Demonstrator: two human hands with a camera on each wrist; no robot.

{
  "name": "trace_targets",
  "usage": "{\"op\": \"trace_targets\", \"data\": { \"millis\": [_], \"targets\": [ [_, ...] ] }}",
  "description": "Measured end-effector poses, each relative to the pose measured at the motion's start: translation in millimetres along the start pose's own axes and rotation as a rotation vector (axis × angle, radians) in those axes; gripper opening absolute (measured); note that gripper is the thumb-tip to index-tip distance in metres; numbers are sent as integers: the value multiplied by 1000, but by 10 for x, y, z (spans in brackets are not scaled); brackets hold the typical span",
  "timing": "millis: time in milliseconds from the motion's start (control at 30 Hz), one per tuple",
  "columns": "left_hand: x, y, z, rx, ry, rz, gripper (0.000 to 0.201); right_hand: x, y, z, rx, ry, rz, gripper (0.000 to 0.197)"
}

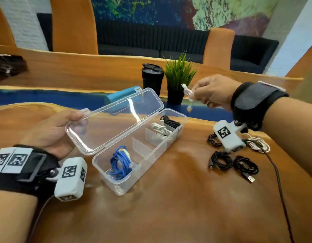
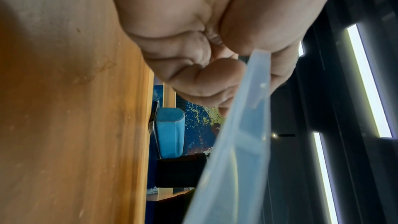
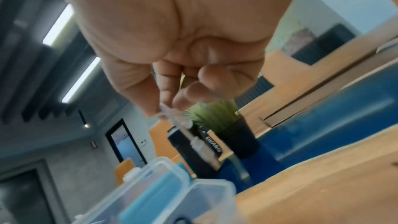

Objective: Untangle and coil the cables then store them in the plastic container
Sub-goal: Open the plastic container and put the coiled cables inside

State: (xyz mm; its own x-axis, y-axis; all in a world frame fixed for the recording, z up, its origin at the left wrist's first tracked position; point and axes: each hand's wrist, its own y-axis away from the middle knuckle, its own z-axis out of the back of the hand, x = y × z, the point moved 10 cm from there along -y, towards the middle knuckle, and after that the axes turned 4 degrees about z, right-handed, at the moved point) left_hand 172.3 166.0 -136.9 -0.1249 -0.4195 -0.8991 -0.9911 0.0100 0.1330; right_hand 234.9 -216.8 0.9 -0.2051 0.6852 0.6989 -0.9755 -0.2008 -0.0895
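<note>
Above the far end of the plastic container (image 1: 171,137), the right hand (image 1: 213,92) pinches a small coiled white cable (image 1: 187,92) between curled fingers (image 3: 185,94). Left hand (image 1: 53,127) grips the open lid (image 1: 116,116) by its edge. Black cable coils (image 1: 232,163) lie on the counter (image 1: 169,207).

A wooden table (image 1: 169,207) with a blue strip fills the lower frame. At center sits the clear container (image 1: 176,118); 4 coiled cables (image 1: 220,161) lie right. A black tumbler (image 1: 152,78), potted plant (image 1: 178,81) and blue case (image 1: 123,95) stand behind.
</note>
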Motion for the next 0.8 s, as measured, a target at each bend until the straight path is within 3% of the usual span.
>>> {"op": "trace_targets", "data": {
  "millis": [167,367,600,800],
  "targets": [
    [-7,46,-69,91,-24,29,70,258,-23,-468,188,161,95,4],
    [-6,28,-1,58,-16,21,52,252,-185,-457,114,128,115,5],
    [4,42,2,52,13,46,69,164,-180,-461,28,216,222,2],
    [-21,76,-11,27,5,31,73,49,-160,-833,252,742,170,21]
  ]
}}
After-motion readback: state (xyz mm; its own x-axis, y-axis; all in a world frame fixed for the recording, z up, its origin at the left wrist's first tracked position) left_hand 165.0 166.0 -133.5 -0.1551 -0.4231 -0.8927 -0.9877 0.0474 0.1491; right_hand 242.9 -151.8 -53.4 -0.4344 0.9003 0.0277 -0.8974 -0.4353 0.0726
